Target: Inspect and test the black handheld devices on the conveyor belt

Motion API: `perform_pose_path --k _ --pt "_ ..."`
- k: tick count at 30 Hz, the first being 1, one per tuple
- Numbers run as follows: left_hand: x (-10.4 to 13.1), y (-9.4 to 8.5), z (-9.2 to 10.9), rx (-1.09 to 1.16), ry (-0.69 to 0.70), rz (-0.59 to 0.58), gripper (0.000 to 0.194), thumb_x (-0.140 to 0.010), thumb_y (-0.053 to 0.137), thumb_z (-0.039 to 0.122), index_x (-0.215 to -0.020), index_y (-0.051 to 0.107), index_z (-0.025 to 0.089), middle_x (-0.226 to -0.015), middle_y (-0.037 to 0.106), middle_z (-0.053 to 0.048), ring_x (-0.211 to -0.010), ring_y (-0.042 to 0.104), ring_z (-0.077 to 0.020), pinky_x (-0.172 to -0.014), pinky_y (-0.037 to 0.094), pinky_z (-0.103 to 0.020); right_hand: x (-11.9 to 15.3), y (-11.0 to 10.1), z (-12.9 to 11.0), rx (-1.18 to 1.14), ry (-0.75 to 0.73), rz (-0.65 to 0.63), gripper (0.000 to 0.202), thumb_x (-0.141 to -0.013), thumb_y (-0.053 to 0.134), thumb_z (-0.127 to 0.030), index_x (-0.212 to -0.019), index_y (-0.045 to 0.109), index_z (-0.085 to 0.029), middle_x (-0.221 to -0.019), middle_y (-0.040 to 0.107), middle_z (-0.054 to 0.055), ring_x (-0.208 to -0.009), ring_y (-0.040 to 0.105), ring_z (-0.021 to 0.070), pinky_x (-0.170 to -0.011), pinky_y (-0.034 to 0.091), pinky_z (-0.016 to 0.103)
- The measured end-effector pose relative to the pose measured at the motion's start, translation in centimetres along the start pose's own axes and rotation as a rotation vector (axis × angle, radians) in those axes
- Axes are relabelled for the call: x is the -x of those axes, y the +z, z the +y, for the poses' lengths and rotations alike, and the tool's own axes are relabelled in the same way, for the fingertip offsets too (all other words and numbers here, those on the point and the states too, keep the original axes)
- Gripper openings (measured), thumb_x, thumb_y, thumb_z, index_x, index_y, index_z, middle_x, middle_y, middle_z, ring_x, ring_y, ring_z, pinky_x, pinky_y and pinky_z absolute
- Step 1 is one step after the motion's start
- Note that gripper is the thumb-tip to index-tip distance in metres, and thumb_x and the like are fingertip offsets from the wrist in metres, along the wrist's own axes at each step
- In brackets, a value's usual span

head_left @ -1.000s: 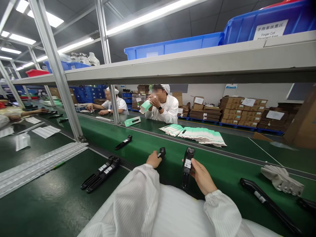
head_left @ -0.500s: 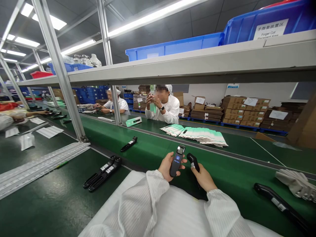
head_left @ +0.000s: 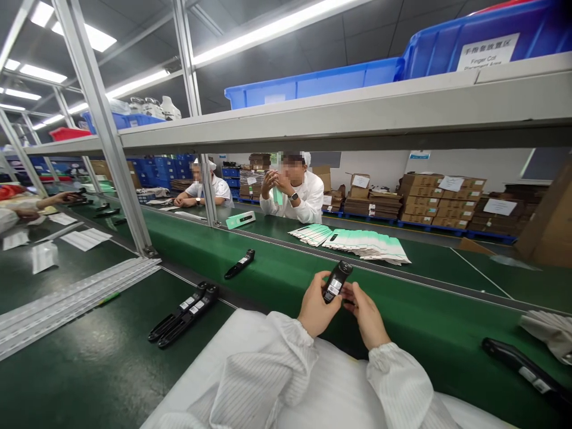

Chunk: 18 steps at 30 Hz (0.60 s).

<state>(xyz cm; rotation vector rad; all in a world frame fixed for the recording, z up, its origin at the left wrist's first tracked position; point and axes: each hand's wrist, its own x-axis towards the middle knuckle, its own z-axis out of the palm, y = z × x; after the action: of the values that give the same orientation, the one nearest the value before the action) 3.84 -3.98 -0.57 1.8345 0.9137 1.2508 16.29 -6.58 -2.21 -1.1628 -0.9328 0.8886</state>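
My left hand [head_left: 318, 307] grips a black handheld device [head_left: 336, 281] over the green belt [head_left: 277, 280]. The device is tilted, with white labels on the side facing me. My right hand [head_left: 365, 313] is close beside it, fingers curved and a little apart. Whether those fingertips touch the device is hard to see, and what lies behind it is hidden. A similar black device [head_left: 240, 264] lies on the belt to the left. Two more black devices [head_left: 190, 313] rest side by side on the green table. Another labelled one [head_left: 525, 369] lies at the right.
A fan of white-and-green cartons [head_left: 369, 244] and a single small box [head_left: 240, 220] are beyond the belt. Two co-workers sit opposite, one [head_left: 292, 193] with raised hands. A shelf [head_left: 313, 128] with blue bins [head_left: 313, 83] spans overhead. A metal post [head_left: 105, 128] stands left.
The device in my left hand showed a screen before; now a labelled side faces me. The second device my right hand held is no longer seen there. Devices on the belt have shifted right.
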Motion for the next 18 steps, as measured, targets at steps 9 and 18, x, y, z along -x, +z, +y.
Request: perform_pose_path --k 9,18 --pt "0.3 0.1 0.6 0.172 -0.027 -0.081 0.039 -0.076 0.056 0.031 -0.112 0.047 0.02 -0.079 0.053 -0.001 -0.07 0.05 -0.0125 -0.066 0.039 -0.024 1.0 0.8 -1.1 -0.311 0.093 -0.071 0.033 -0.066 0.067 -0.046 -0.09 0.064 -0.023 -0.09 0.065 0.001 -0.083 0.057 0.0176 -0.065 0.045 0.025" --pt "-1.9 -2.1 -2.0 0.676 -0.661 0.169 0.038 -0.08 0.043 0.048 -0.087 0.057 0.014 -0.069 0.049 0.001 -0.051 0.044 -0.0061 -0.047 0.031 -0.019 1.1 0.8 -0.9 -0.217 0.096 -0.13 0.037 -0.066 0.063 -0.052 -0.088 0.06 -0.021 -0.089 0.067 0.004 -0.082 0.06 0.021 -0.066 0.047 0.03"
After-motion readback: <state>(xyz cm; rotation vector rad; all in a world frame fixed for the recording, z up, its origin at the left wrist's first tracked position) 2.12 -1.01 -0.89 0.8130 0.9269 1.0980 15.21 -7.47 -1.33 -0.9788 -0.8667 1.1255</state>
